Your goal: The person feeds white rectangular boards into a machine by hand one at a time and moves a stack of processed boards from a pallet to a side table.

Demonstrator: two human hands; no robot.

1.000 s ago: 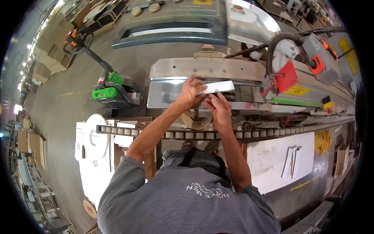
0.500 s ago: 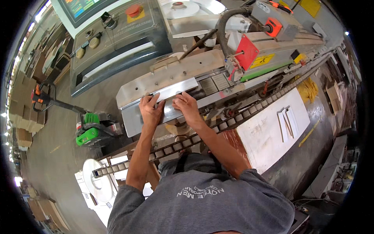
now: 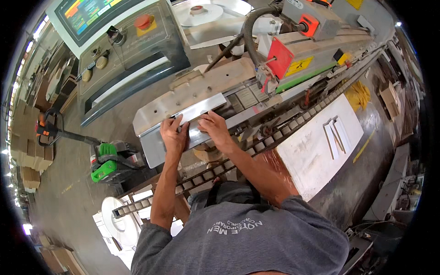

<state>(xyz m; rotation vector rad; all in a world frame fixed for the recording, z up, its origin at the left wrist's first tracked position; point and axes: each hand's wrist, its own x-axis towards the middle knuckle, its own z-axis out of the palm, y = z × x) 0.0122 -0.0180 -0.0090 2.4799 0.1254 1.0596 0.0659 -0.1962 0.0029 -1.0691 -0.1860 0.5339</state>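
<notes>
My left hand (image 3: 174, 133) rests at the shiny metal infeed table (image 3: 153, 151) of a large machine, fingers bent and thumb close to the fingertips. Just right of it, my right hand (image 3: 214, 129) has its fingers curled together in a pinch. Both sets of fingertips meet the lower edge of a long bright strip (image 3: 198, 106), which lies along the beige metal fence (image 3: 183, 94). Whatever is pinched between the fingers is hidden or too small to name.
Beyond the fence stands a control console (image 3: 133, 50) with a red stop button (image 3: 144, 21). A roller chain track (image 3: 208, 175) runs beneath my forearms. White strips (image 3: 337, 135) lie on a white board (image 3: 316, 156) at right. A green pallet jack (image 3: 107, 160) stands at left.
The whole view has shifted slightly as my head moved. Both hands stay at the same part of the metal table, with little visible change in their fingers.
</notes>
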